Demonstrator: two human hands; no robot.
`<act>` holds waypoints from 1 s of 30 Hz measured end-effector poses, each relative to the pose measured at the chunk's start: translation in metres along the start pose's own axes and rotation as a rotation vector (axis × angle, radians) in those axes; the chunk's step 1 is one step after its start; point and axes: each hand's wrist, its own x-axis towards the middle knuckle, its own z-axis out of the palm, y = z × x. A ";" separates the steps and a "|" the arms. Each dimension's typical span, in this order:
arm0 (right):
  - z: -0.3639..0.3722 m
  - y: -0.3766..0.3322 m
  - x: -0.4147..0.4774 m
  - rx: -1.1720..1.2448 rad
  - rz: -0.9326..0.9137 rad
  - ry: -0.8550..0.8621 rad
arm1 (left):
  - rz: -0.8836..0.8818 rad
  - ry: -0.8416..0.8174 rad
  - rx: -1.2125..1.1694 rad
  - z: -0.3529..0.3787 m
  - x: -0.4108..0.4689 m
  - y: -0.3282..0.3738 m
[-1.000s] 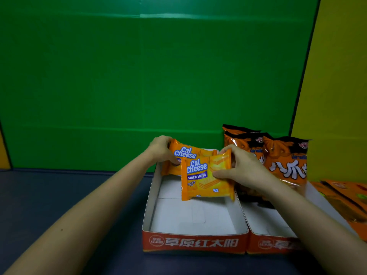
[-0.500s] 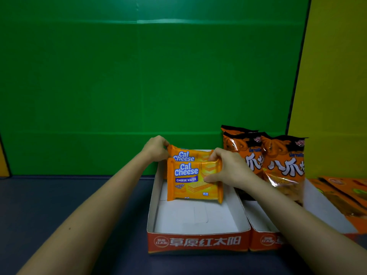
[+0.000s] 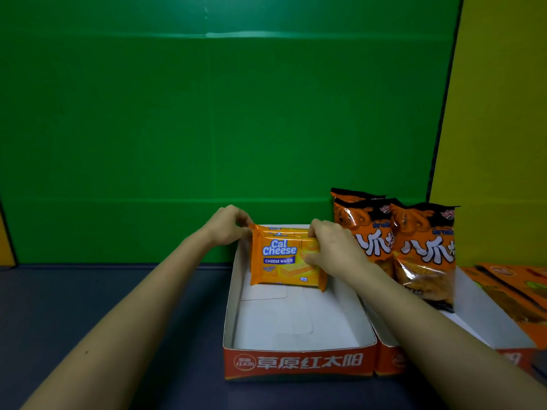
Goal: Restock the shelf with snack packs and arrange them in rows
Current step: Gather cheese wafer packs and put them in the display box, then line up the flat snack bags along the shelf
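Observation:
An orange Cal Cheese wafer pack (image 3: 281,261) stands upright at the back of a white tray with an orange front (image 3: 296,362). A second wafer pack (image 3: 284,230) stands right behind it, only its top edge showing. My right hand (image 3: 331,250) grips the front pack's right end, thumb on its face. My left hand (image 3: 228,226) pinches the upper left corner of the packs.
Three orange and black snack bags (image 3: 423,250) stand in the neighbouring tray (image 3: 485,321) on the right. Flat orange packs (image 3: 515,288) lie at the far right. A green wall (image 3: 207,128) backs the dark shelf (image 3: 88,291).
The front wafer pack has moved back and down into the tray, now standing against the rear pack. Both hands followed it toward the tray's back.

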 end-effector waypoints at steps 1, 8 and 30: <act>0.001 -0.001 0.001 -0.027 -0.007 0.000 | 0.005 0.016 0.002 0.000 -0.001 -0.001; 0.008 -0.002 0.006 -0.230 -0.095 0.038 | -0.020 0.244 0.126 -0.003 -0.016 0.001; 0.009 -0.164 -0.031 0.172 -0.594 -0.181 | -0.360 0.180 0.666 -0.083 -0.233 -0.071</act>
